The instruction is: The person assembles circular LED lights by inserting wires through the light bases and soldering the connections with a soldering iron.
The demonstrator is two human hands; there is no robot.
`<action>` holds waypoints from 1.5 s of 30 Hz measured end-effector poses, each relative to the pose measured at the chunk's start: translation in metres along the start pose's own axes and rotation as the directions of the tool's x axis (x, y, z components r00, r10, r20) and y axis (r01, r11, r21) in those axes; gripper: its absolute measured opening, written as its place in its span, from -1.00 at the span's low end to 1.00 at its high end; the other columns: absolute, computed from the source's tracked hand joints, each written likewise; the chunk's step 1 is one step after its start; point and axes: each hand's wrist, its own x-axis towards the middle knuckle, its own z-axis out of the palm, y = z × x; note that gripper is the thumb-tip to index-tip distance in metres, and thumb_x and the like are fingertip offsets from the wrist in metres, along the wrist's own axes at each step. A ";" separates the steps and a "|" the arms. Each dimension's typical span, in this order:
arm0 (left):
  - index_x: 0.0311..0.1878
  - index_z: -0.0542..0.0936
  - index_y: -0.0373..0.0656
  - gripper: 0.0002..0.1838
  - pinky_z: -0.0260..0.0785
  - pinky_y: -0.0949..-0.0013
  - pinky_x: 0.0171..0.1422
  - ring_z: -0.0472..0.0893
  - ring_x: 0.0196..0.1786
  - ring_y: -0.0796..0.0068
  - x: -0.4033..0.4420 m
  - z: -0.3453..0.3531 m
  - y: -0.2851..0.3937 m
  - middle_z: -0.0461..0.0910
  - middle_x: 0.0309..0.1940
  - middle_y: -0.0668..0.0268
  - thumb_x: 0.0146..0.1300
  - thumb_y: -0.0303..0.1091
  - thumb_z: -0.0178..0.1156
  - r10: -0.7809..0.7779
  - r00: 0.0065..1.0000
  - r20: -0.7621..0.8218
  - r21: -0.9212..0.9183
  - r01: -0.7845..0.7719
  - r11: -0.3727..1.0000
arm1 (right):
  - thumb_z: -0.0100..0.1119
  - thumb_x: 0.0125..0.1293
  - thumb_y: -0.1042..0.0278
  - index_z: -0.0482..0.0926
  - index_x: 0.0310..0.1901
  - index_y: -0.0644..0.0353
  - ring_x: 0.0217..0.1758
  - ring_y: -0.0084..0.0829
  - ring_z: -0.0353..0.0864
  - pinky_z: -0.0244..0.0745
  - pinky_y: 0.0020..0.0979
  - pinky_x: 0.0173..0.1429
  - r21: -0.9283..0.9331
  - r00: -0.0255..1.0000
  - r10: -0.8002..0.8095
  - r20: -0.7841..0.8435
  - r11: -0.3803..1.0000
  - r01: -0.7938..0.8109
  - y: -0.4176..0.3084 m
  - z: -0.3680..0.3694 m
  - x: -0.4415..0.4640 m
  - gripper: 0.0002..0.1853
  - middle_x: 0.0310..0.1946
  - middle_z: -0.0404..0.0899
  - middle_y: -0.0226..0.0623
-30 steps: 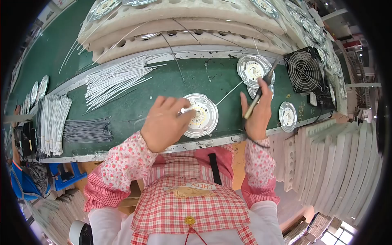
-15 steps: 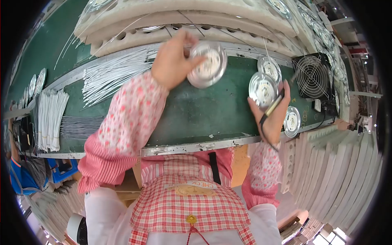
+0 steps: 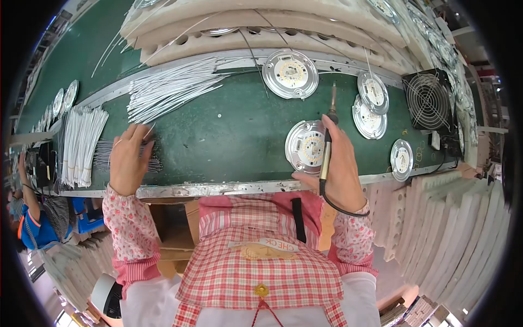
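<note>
My left hand (image 3: 129,159) is over the dark wires (image 3: 103,156), its fingers curled, with a thin wire end showing at the fingertips. White wires (image 3: 169,90) lie loose behind it, and a white bundle (image 3: 81,147) is to its left. My right hand (image 3: 342,163) is closed around a soldering iron (image 3: 326,158), tip pointing away from me. Its thumb touches the edge of a round silver disc (image 3: 306,146) with a pale circuit board. Another such disc (image 3: 290,74) lies farther back, on the bench's rear rail.
Two overlapping discs (image 3: 370,121), a single disc (image 3: 402,159) and a black fan (image 3: 429,101) are at the right. Pale perforated boards (image 3: 305,41) are stacked behind the green bench (image 3: 229,141); more stand at the lower right. A person in blue (image 3: 38,229) is at the far left.
The disc lifted by my left hand now rests at the back, let go. My left hand has moved left to the dark wires. My right hand has brought another disc nearer the middle.
</note>
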 end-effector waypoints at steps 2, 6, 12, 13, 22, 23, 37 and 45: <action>-0.19 0.59 -0.21 -0.87 0.31 0.17 -0.06 0.58 -0.17 0.10 -0.012 0.011 -0.012 0.60 -0.27 0.24 0.22 -0.50 0.32 -0.010 1.000 -0.022 -0.054 0.009 0.998 | 0.68 -0.16 0.23 0.13 0.50 0.27 0.40 0.20 0.28 0.21 0.06 0.47 0.012 1.000 -0.001 0.016 1.000 0.001 0.000 0.000 0.001 0.19 0.35 0.33 0.10; -0.21 0.58 -0.23 -0.87 0.35 0.17 -0.08 0.58 -0.21 0.10 -0.007 0.009 -0.001 0.59 -0.28 0.22 0.20 -0.53 0.33 0.061 0.990 -0.124 -0.111 -0.075 0.991 | 0.68 -0.15 0.28 0.15 0.49 0.28 0.37 0.13 0.33 0.27 -0.02 0.44 -0.026 0.994 -0.043 -0.098 0.999 0.041 -0.005 0.007 -0.003 0.16 0.33 0.36 0.08; -0.17 0.62 -0.25 -0.89 0.44 0.40 -0.11 0.62 -0.25 0.41 0.024 0.013 0.056 0.62 -0.33 0.27 0.26 -0.55 0.34 -0.048 0.997 -0.065 -0.726 -0.014 0.688 | 0.68 -0.07 0.20 0.08 0.50 0.26 0.43 0.00 0.35 0.30 -0.09 0.48 0.399 0.987 0.060 -0.147 0.917 0.003 -0.013 0.017 -0.006 0.16 0.36 0.35 -0.01; -0.18 0.61 -0.26 -0.91 0.41 0.47 -0.13 0.57 -0.27 0.55 0.031 0.012 0.077 0.59 -0.38 0.33 0.28 -0.56 0.33 -0.024 0.999 -0.024 -0.814 -0.006 0.581 | 0.67 -0.04 0.13 0.06 0.50 0.26 0.45 -0.02 0.35 0.30 -0.09 0.49 0.557 0.989 0.088 -0.122 0.830 -0.005 -0.013 0.021 -0.006 0.17 0.37 0.34 -0.02; -0.14 0.72 -0.25 -0.87 0.37 0.52 -0.28 0.53 -0.35 0.66 0.049 0.014 0.160 0.64 -0.32 0.34 0.24 -0.54 0.36 0.149 0.987 0.067 -0.954 0.019 0.301 | 0.46 -0.05 -0.52 -0.04 0.52 0.22 0.50 -0.09 0.33 0.28 -0.08 0.54 0.955 0.944 0.315 0.095 0.240 -0.176 -0.044 0.022 0.006 0.34 0.42 0.23 0.01; -0.14 0.72 -0.25 -0.87 0.37 0.52 -0.27 0.54 -0.35 0.66 0.049 0.016 0.161 0.64 -0.31 0.33 0.24 -0.53 0.36 0.142 0.987 0.075 -0.953 0.029 0.302 | 0.47 -0.06 -0.52 -0.04 0.52 0.22 0.51 -0.09 0.32 0.28 -0.08 0.54 0.955 0.945 0.314 0.096 0.240 -0.177 -0.043 0.023 0.006 0.35 0.43 0.22 0.01; -0.09 0.69 -0.17 -0.71 0.25 0.29 -0.32 0.53 -0.40 0.40 0.031 0.027 0.168 0.59 -0.38 0.34 0.07 -0.51 0.40 0.268 0.853 -0.449 -0.538 -0.497 0.680 | 0.53 0.00 -0.36 -0.02 0.54 0.21 0.48 -0.14 0.34 0.31 -0.11 0.50 0.941 0.975 0.216 0.050 0.317 -0.118 -0.036 0.042 -0.007 0.28 0.46 0.21 -0.05; -0.20 0.69 -0.25 -0.85 0.34 0.29 -0.23 0.54 -0.45 0.26 0.028 0.031 0.162 0.59 -0.45 0.22 0.26 -0.37 0.35 0.020 0.966 0.257 -0.920 0.238 0.312 | 0.74 -0.23 0.01 0.25 0.44 0.21 0.24 0.01 0.48 0.44 -0.09 0.28 0.138 0.915 -0.014 -0.403 0.987 0.076 -0.048 0.044 -0.010 0.18 0.30 0.42 -0.02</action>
